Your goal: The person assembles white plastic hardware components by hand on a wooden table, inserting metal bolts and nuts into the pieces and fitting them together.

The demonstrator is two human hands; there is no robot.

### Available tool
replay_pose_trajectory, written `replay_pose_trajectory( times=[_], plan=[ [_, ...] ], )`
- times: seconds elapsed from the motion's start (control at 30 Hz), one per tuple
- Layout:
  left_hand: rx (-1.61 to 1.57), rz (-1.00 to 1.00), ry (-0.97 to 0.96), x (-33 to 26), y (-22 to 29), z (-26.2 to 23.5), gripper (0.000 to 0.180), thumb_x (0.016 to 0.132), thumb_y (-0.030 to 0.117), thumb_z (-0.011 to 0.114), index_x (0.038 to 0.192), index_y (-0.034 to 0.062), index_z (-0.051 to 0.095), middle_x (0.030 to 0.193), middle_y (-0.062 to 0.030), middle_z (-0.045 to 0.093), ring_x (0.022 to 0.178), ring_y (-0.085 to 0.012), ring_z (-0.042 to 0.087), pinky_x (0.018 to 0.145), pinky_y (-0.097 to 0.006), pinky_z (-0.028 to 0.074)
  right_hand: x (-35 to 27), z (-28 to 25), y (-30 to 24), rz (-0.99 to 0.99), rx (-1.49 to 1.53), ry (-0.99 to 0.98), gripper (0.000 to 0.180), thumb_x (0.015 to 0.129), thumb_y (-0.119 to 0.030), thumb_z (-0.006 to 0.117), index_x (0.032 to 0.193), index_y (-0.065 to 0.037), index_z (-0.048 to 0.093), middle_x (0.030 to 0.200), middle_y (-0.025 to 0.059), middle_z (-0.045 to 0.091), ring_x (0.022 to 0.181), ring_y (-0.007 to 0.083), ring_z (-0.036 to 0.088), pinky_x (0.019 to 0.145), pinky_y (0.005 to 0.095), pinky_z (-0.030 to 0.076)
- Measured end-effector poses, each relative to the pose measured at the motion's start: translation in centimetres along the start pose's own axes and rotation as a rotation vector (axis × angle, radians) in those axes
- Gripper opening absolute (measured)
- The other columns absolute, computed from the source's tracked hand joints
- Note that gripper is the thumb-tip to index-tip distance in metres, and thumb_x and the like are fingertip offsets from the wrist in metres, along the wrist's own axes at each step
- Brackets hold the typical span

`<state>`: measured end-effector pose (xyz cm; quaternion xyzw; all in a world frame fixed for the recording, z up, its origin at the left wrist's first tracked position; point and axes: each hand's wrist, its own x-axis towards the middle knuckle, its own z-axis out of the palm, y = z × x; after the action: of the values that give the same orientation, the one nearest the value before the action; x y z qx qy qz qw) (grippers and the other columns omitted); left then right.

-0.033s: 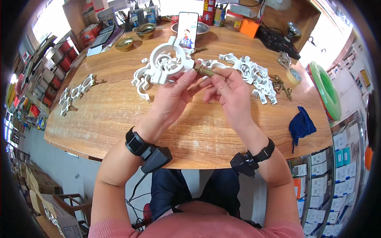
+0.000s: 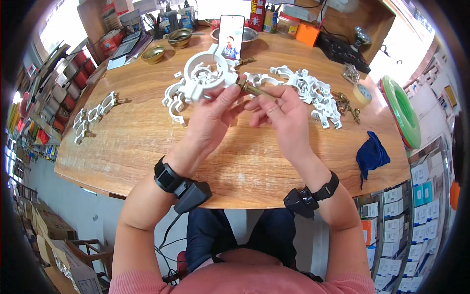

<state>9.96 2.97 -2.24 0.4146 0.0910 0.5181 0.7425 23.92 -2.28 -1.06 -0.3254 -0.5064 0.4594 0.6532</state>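
Raised above the tabletop, a white ring-shaped pipe clamp (image 2: 188, 66) is gripped by my left hand (image 2: 215, 110), its thumb and fingers closed on the side lug. A brass-coloured anchor bolt (image 2: 254, 89) sticks out from that lug to the right. The thumb and fingers of my right hand (image 2: 284, 108) pinch this bolt along its shaft. My fingers partly hide where bolt and clamp meet. Behind the clamp lies a pile of white clamp halves (image 2: 175, 105), and another pile of white clamp parts (image 2: 306, 88) spreads to the right.
Several assembled clamps (image 2: 100, 110) lie at the left. Brass-coloured bolts (image 2: 348, 105), a tape roll (image 2: 362, 94) and a dark blue pouch (image 2: 373, 152) are at the right. A phone (image 2: 231, 36) stands upright at the back, near brass-coloured bowls (image 2: 154, 55). Green coils (image 2: 401, 112) stand by the right edge.
The clamp has tipped slightly in my left hand, its lower end shifting a little up and left. My right fingers have moved slightly on the bolt.
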Motion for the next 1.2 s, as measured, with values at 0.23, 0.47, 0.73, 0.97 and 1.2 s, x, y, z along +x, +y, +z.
replay_pose_trajectory(
  times=[0.23, 0.47, 0.73, 0.97, 1.2],
  plan=[
    [0.188, 0.165, -0.102, 0.2, 0.1, -0.3, 0.022, 0.083, 0.012, 0.056, 0.102, 0.0017, 0.056, 0.099, -0.0069, 0.059, 0.088, -0.0141, 0.054, 0.08, -0.029, 0.043, -0.6, 0.1, 0.0, -0.018, -0.283, -0.128, 0.018, 0.088, -0.014, 0.049, 0.091, 0.003, 0.054, 0.069, 0.0064, 0.057, 0.054, 0.0082, 0.053, 0.048, 0.0196, 0.042],
    [0.179, 0.061, -0.17, 0.2, 0.8, -0.3, 0.022, 0.082, 0.015, 0.058, 0.1, 0.0029, 0.057, 0.097, -0.0061, 0.059, 0.084, -0.0135, 0.053, 0.074, -0.027, 0.041, -0.6, -0.4, 0.3, 0.333, 0.271, -0.307, 0.023, 0.091, -0.018, 0.042, 0.094, 0.002, 0.052, 0.068, 0.0095, 0.056, 0.05, 0.0145, 0.054, 0.046, 0.0223, 0.043],
    [-0.027, 0.017, -0.196, 1.8, 3.4, -2.4, 0.043, 0.084, 0.025, 0.046, 0.117, -0.0016, 0.043, 0.12, -0.0164, 0.046, 0.116, -0.0322, 0.039, 0.098, -0.046, 0.032, 0.1, -1.1, -1.6, 0.013, -0.06, -0.12, 0.022, 0.09, -0.018, 0.044, 0.092, 0.002, 0.052, 0.068, 0.0077, 0.056, 0.05, 0.0118, 0.053, 0.046, 0.0212, 0.043],
    [-0.075, -0.048, -0.238, 1.2, 4.2, -1.6, 0.061, 0.085, 0.047, 0.038, 0.124, 0.0007, 0.037, 0.119, -0.0172, 0.047, 0.112, -0.0324, 0.043, 0.094, -0.047, 0.035, 1.0, -2.2, -1.3, -0.003, -0.263, -0.101, 0.019, 0.088, -0.016, 0.049, 0.093, 0.002, 0.053, 0.066, 0.0047, 0.054, 0.05, 0.0082, 0.051, 0.046, 0.0196, 0.043],
    [0.244, -0.219, -0.091, 0.9, 4.1, -1.6, 0.038, 0.086, 0.031, 0.048, 0.111, 0.0022, 0.049, 0.103, -0.0117, 0.058, 0.095, -0.0238, 0.057, 0.067, -0.028, 0.052, 0.9, -2.0, -1.2, 0.094, -0.339, -0.17, 0.02, 0.087, -0.016, 0.05, 0.094, 0.003, 0.052, 0.066, 0.0049, 0.054, 0.052, 0.0076, 0.051, 0.047, 0.0194, 0.043]
  ],
)
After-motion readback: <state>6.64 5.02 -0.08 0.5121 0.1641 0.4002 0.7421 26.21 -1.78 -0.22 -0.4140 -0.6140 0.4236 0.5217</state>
